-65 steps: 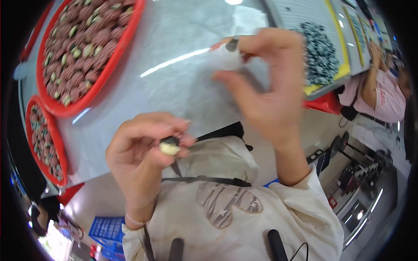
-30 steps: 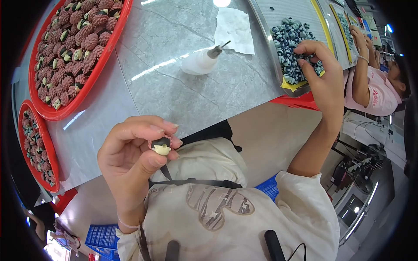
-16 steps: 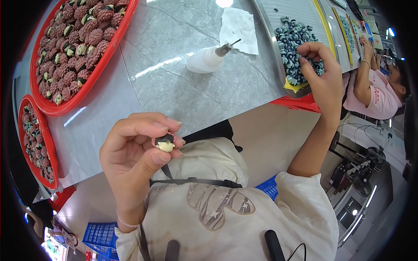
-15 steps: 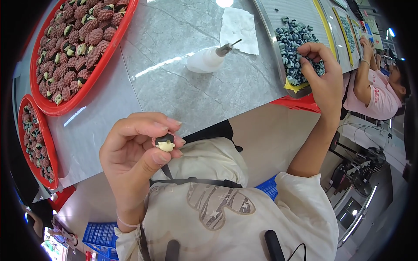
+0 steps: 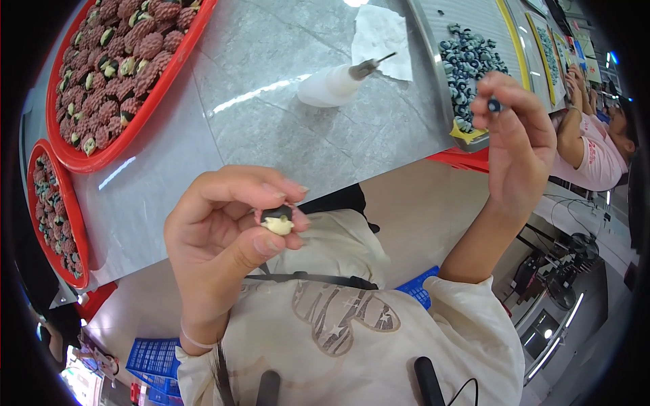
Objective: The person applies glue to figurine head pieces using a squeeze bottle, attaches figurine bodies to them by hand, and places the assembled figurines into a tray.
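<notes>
My left hand (image 5: 220, 233) pinches a small moulded figure (image 5: 276, 223) between thumb and fingertips, above my lap near the table's front edge. Pink ridged edges, a black top and a cream lower part show on the figure. Over the near end of a metal tray (image 5: 467, 15), my right hand (image 5: 520, 145) is raised with a tiny dark blue piece (image 5: 495, 105) between thumb and fingers. Many small blue and white pieces (image 5: 467, 68) are heaped in that tray. A white squeeze bottle (image 5: 330, 88) with a thin metal needle tip lies on the table between my hands.
A white paper sheet (image 5: 383, 42) lies beside the tray. On the left, a large red basin (image 5: 101, 160) holds pink, black and cream pieces, with a smaller red basin (image 5: 80, 233) nearer. Blue crates (image 5: 152, 365) stand below. At right, another person (image 5: 596, 139) sits by more trays.
My right hand has lifted out of the heap of blue pieces with one dark blue piece. My left hand has shifted slightly right with the figure still in its fingers.
</notes>
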Available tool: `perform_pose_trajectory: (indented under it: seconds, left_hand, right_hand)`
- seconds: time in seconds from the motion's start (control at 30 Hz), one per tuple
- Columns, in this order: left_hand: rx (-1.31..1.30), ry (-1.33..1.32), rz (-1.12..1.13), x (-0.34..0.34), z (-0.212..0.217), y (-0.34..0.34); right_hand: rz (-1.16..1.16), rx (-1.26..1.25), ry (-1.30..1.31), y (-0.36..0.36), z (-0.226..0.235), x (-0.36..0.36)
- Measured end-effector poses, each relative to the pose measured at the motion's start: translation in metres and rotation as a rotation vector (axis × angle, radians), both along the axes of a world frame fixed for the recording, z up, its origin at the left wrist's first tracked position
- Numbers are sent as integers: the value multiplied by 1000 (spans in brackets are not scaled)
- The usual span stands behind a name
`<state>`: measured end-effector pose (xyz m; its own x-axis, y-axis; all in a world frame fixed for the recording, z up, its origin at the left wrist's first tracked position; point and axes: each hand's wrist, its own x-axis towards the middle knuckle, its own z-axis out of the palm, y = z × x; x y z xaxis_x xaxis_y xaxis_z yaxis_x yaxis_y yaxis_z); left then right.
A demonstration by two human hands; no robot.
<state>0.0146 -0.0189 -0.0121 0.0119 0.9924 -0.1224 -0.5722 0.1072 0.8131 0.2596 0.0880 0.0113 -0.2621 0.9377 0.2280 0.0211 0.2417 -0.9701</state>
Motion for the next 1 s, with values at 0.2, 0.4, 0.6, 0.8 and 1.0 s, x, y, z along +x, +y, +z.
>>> perform_pose_trajectory:
  seconds: [0.2,0.4,0.6,0.8,1.0]
  left_hand:
    - [-50,15,-10,12,6,6]
    - [-99,21,51,10,2,2]
    - [-136,21,76,7,7,0]
    - [-19,67,50,4,-6,-6]
    - [9,133,81,2,-1,-6]
  right_hand:
    - [195,-160,79,-24,12,-37]
    - [422,-124,144,-36,3,-73]
    - [429,76,-1,-41,5,-80]
    - [313,253,-131,-52,6,-90]
    - [221,304,-217,-57,10,-96]
